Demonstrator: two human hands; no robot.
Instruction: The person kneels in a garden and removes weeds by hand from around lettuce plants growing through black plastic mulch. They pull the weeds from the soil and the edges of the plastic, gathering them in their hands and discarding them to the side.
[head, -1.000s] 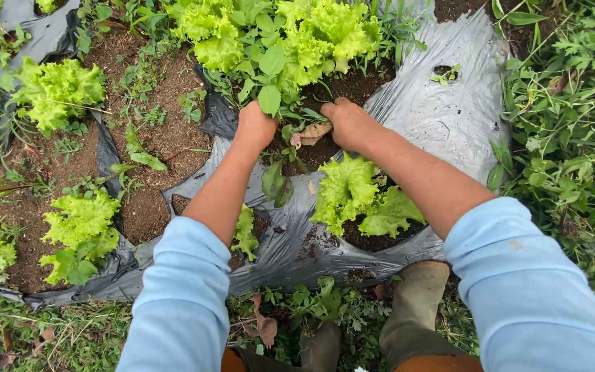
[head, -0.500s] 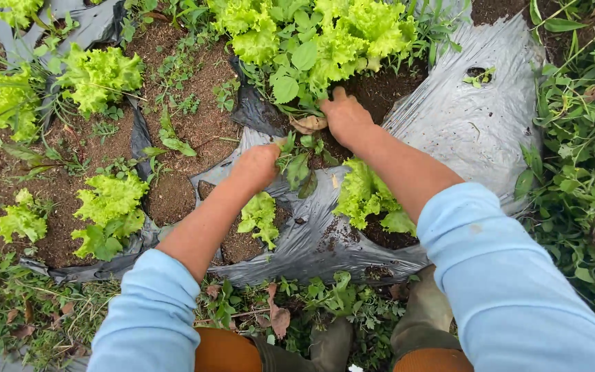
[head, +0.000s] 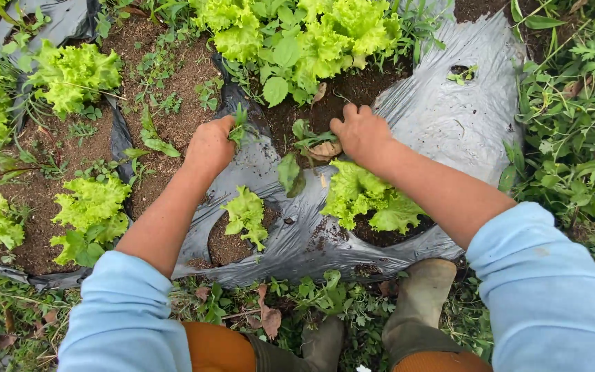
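Left hand is closed on a small weed at the mulch sheet hole's left edge; right hand, curled, presses the soil. Soft, light stems are best gripped low.

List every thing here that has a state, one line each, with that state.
left hand: closed on a small green weed
right hand: fingers curled into the soil by a weed
plastic mulch sheet: wrinkled, torn open at the planting holes
lettuce: rooted, leafy
boots: muddy
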